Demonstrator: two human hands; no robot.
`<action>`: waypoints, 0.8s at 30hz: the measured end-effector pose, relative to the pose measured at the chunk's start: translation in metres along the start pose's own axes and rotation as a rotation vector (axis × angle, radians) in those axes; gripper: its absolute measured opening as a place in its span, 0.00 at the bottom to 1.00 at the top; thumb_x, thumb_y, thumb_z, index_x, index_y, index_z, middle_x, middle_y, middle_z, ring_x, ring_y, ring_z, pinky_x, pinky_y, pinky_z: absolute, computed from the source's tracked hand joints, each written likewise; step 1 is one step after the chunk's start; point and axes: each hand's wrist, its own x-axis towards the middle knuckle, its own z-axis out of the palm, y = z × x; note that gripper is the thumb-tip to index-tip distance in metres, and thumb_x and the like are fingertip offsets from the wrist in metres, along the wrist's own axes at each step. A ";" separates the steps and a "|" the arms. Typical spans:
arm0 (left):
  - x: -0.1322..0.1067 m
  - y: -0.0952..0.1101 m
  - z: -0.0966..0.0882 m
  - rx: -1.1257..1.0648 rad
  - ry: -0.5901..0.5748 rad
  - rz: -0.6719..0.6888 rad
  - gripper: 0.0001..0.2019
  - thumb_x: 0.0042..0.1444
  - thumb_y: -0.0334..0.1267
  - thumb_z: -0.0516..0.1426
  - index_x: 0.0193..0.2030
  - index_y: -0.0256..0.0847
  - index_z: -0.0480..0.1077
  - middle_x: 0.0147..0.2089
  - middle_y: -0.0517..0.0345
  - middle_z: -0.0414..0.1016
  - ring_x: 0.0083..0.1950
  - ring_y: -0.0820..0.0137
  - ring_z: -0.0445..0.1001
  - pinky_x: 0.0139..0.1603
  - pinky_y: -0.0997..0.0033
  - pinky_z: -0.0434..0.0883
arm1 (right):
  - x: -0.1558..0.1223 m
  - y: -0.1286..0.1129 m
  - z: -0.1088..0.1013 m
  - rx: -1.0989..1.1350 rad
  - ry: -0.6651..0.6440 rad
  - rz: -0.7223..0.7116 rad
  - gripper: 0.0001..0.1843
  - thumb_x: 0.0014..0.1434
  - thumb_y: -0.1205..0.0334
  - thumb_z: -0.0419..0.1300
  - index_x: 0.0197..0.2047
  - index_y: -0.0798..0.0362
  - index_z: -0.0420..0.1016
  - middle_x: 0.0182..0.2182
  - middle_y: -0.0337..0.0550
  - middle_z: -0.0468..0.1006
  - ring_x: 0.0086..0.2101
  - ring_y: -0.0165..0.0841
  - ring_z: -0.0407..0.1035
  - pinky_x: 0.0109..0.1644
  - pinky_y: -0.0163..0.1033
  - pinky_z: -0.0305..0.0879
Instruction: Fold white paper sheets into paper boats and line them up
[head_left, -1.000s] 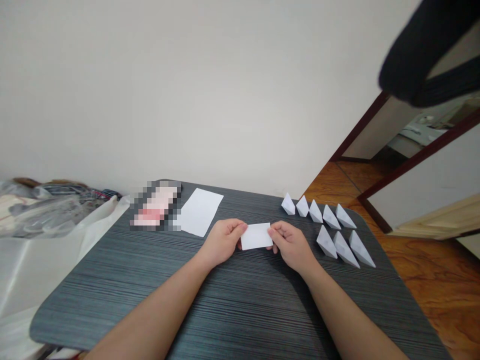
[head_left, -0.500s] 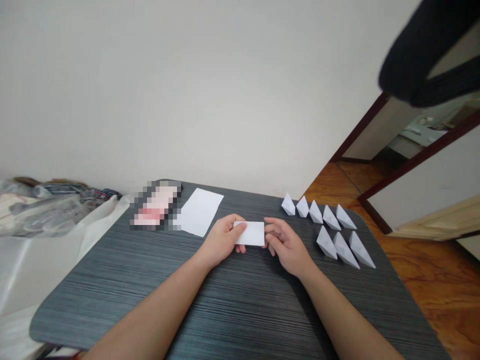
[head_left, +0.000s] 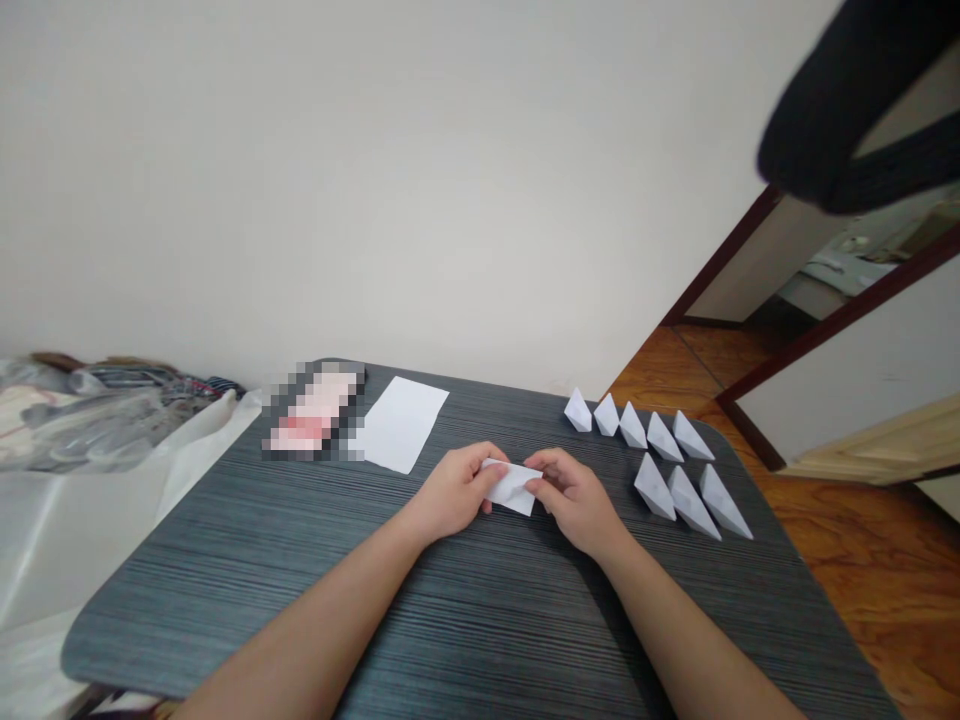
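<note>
A small folded piece of white paper [head_left: 514, 490] is held between both hands above the dark table, tilted with its right end lower. My left hand [head_left: 459, 490] pinches its left end, thumb on top and fingers beneath. At the other end, my right hand [head_left: 571, 500] has its thumb on the paper's upper right part and its fingers behind the edge. The paper's far side and some fingertips are hidden.
Several folded paper boats [head_left: 654, 487] stand in two rows on the right of the table [head_left: 480, 620]. A flat white sheet [head_left: 401, 425] lies at the back left beside a pixelated rectangular item [head_left: 315, 405]. Plastic-covered things [head_left: 135, 430] are left of the table.
The folded paper has tilted and come slightly nearer. My right hand has closed its thumb and fingers onto the paper's right end, while my left hand has kept its hold.
</note>
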 end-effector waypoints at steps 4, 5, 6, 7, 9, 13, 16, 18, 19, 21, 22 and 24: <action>-0.001 0.001 0.001 0.025 -0.034 0.017 0.14 0.59 0.44 0.47 0.38 0.38 0.69 0.23 0.62 0.67 0.23 0.75 0.67 0.25 0.76 0.62 | 0.001 0.001 0.002 -0.025 0.034 -0.028 0.08 0.57 0.59 0.58 0.40 0.51 0.68 0.29 0.39 0.72 0.30 0.31 0.68 0.32 0.35 0.63; -0.001 0.002 0.001 0.023 -0.043 0.019 0.14 0.59 0.44 0.48 0.38 0.38 0.69 0.23 0.63 0.67 0.23 0.75 0.67 0.25 0.76 0.62 | 0.002 0.001 0.002 -0.042 0.040 -0.032 0.08 0.57 0.59 0.58 0.39 0.51 0.68 0.28 0.39 0.71 0.29 0.32 0.68 0.32 0.35 0.63; -0.001 0.002 0.002 0.021 -0.051 0.020 0.13 0.58 0.44 0.49 0.39 0.39 0.69 0.24 0.63 0.67 0.24 0.75 0.66 0.25 0.77 0.61 | 0.002 0.001 0.003 -0.062 0.046 -0.035 0.07 0.57 0.59 0.58 0.39 0.51 0.68 0.28 0.39 0.71 0.29 0.32 0.68 0.32 0.35 0.63; -0.002 0.003 0.002 0.023 -0.057 0.022 0.12 0.57 0.44 0.51 0.40 0.39 0.68 0.24 0.63 0.66 0.24 0.75 0.66 0.25 0.77 0.61 | 0.002 0.001 0.003 -0.083 0.049 -0.036 0.07 0.57 0.59 0.58 0.38 0.51 0.69 0.28 0.39 0.72 0.29 0.32 0.68 0.32 0.35 0.63; -0.002 0.004 0.002 0.036 -0.063 0.024 0.11 0.54 0.43 0.54 0.40 0.39 0.68 0.23 0.64 0.66 0.24 0.75 0.65 0.24 0.78 0.60 | 0.002 0.000 0.003 -0.116 0.050 -0.041 0.06 0.57 0.60 0.57 0.38 0.51 0.69 0.28 0.40 0.72 0.29 0.32 0.68 0.33 0.36 0.63; -0.002 0.004 0.002 0.052 -0.061 0.007 0.11 0.55 0.44 0.53 0.39 0.38 0.68 0.21 0.65 0.65 0.22 0.75 0.65 0.23 0.78 0.59 | 0.002 -0.001 0.003 -0.147 0.046 -0.056 0.05 0.58 0.61 0.56 0.37 0.52 0.70 0.28 0.39 0.72 0.29 0.32 0.67 0.32 0.35 0.62; -0.002 0.003 0.001 0.027 -0.040 -0.004 0.12 0.57 0.45 0.51 0.39 0.38 0.68 0.20 0.64 0.65 0.22 0.75 0.66 0.23 0.78 0.61 | 0.002 -0.001 0.002 -0.149 0.049 -0.058 0.06 0.58 0.61 0.56 0.39 0.52 0.71 0.29 0.40 0.73 0.29 0.32 0.68 0.32 0.35 0.62; -0.002 0.002 0.001 0.009 -0.016 -0.018 0.13 0.57 0.45 0.50 0.39 0.38 0.67 0.20 0.64 0.65 0.21 0.75 0.66 0.23 0.78 0.61 | 0.001 -0.002 -0.001 -0.148 0.042 -0.054 0.07 0.59 0.62 0.55 0.41 0.52 0.71 0.29 0.40 0.74 0.29 0.31 0.68 0.32 0.35 0.62; -0.002 0.002 0.001 0.002 -0.005 -0.024 0.13 0.57 0.45 0.50 0.39 0.38 0.67 0.20 0.64 0.65 0.21 0.75 0.66 0.22 0.78 0.61 | 0.001 -0.003 -0.002 -0.150 0.036 -0.050 0.08 0.59 0.62 0.55 0.41 0.52 0.71 0.28 0.40 0.74 0.28 0.31 0.68 0.32 0.35 0.62; -0.002 0.001 0.001 -0.008 0.007 -0.030 0.13 0.57 0.46 0.50 0.39 0.38 0.67 0.20 0.64 0.65 0.21 0.74 0.66 0.22 0.78 0.61 | 0.000 -0.004 -0.005 -0.165 0.017 -0.041 0.08 0.60 0.63 0.54 0.40 0.52 0.73 0.25 0.38 0.73 0.27 0.30 0.68 0.31 0.34 0.62; -0.002 0.000 0.001 -0.011 0.010 -0.030 0.13 0.57 0.46 0.50 0.39 0.38 0.67 0.20 0.64 0.65 0.21 0.75 0.66 0.22 0.78 0.61 | 0.000 -0.006 -0.005 -0.175 0.011 -0.039 0.08 0.60 0.63 0.53 0.38 0.53 0.73 0.23 0.38 0.73 0.26 0.30 0.68 0.31 0.34 0.61; -0.001 -0.001 0.001 -0.011 0.013 -0.026 0.13 0.57 0.46 0.50 0.38 0.39 0.67 0.21 0.63 0.66 0.21 0.75 0.66 0.22 0.78 0.61 | 0.001 -0.008 -0.006 -0.194 0.003 -0.037 0.09 0.61 0.62 0.53 0.33 0.53 0.73 0.20 0.37 0.72 0.24 0.30 0.68 0.32 0.34 0.61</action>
